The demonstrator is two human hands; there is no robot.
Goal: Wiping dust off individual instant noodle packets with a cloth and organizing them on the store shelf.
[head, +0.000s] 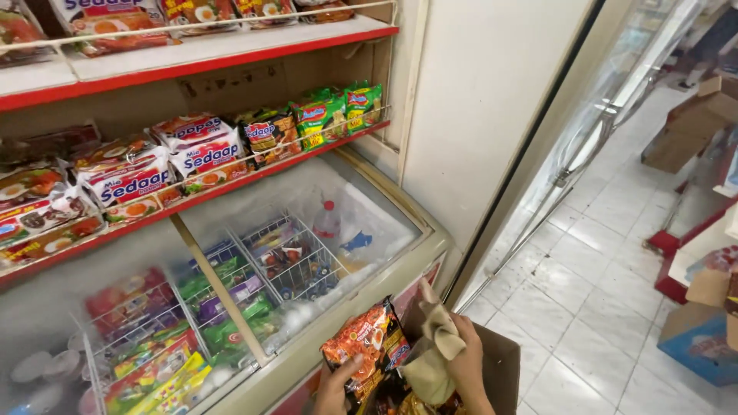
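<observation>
The left hand [332, 388] is pinching a shiny, crinkly red-orange noodle pack [365, 350] at its bottom edge, thumb on front, other fingers hidden behind. The pack is standing up w/ the glass-top freezer [307, 361] just behind it. Next, the right hand [461, 361] is squeezing a soft tan cloth [434, 350], fingers curled tight, above a brown cardboard box [503, 361].

Both hands were cut off at the wrist by the bottom edge; the left hand [335, 390] was partly hidden behind the noodle packet [365, 350], the right hand [467, 369] behind a beige cloth [434, 353]. Frost on the freezer lid [231, 223] blurred the goods beneath; the top shelf's packets [115, 19] ran past the upper edge.
</observation>
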